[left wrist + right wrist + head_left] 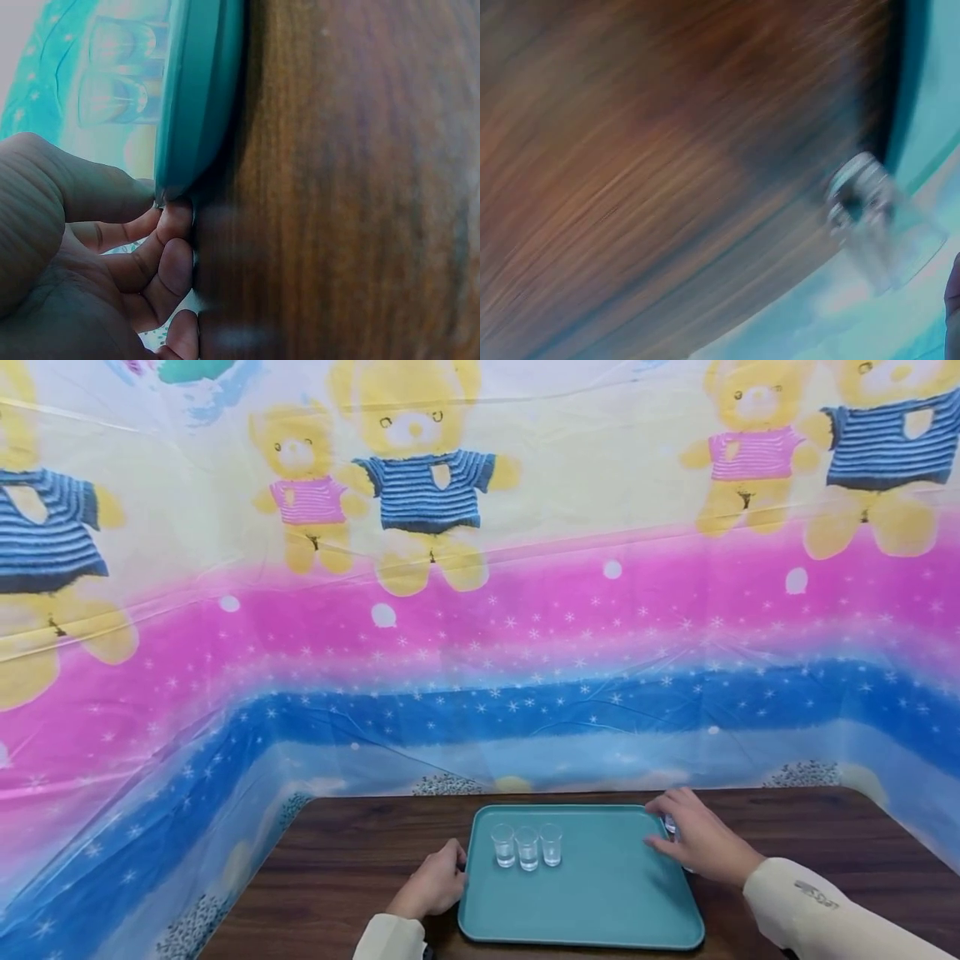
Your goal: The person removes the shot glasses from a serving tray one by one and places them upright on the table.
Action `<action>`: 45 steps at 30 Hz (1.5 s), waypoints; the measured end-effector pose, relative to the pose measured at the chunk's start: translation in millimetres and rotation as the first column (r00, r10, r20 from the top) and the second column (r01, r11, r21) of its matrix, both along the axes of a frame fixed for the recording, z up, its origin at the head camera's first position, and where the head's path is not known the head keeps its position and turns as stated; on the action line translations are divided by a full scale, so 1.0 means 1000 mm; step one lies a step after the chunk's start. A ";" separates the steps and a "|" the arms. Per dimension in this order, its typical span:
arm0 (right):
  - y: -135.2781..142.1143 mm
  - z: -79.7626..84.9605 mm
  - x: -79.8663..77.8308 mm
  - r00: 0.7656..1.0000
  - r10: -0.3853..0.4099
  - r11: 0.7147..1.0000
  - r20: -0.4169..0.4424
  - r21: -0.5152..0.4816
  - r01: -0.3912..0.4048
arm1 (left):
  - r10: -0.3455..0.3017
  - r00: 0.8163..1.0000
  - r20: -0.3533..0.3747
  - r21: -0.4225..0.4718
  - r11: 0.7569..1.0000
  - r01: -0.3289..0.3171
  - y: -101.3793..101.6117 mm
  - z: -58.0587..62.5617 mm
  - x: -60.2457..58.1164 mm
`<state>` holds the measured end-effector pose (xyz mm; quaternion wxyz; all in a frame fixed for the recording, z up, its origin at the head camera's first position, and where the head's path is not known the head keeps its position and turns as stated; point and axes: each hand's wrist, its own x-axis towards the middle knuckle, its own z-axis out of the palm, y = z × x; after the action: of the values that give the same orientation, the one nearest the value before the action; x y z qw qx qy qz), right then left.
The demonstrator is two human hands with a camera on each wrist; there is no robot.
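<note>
A teal tray [600, 910] lies on the wooden table. Toward its left side stand three small clear glasses [528, 848] in a row, each with some clear liquid low inside. My left hand [437, 881] is at the tray's left edge; in the left wrist view its thumb and index finger pinch the rim [199, 82]. Over the right edge is my right hand [708, 839], thumb and fingers spread apart. Another clear glass [870, 210] stands on the table beside the tray there, partly hidden by that hand in the head view. Motion blurs the right wrist view.
The dark wood table [337, 852] extends to both sides of the tray. Behind it and along the sides hangs a printed cloth [555, 627] with teddy bears and snowflakes.
</note>
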<state>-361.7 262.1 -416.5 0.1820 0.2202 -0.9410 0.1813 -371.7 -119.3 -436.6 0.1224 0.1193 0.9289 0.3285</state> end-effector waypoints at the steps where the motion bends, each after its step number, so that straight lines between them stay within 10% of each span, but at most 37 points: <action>1: -0.006 -0.001 -0.001 1.000 0.004 1.000 -0.001 0.000 -0.004 | 0.002 1.000 0.004 0.004 1.000 -0.002 0.000 0.000 0.000; 22: -0.116 0.012 -0.017 0.972 0.193 0.979 0.135 0.043 -0.201 | 0.025 1.000 -0.015 -0.036 0.999 -0.026 0.000 0.003 0.000; 45: -0.107 0.008 -0.023 0.973 0.137 0.991 0.188 -0.015 -0.136 | 0.031 0.999 0.011 -0.024 0.999 -0.031 0.000 0.000 0.000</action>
<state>-384.9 154.9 -408.1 0.0792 0.2660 -0.9365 0.2143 -371.5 -119.6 -436.3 0.1239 0.1016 0.9337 0.3201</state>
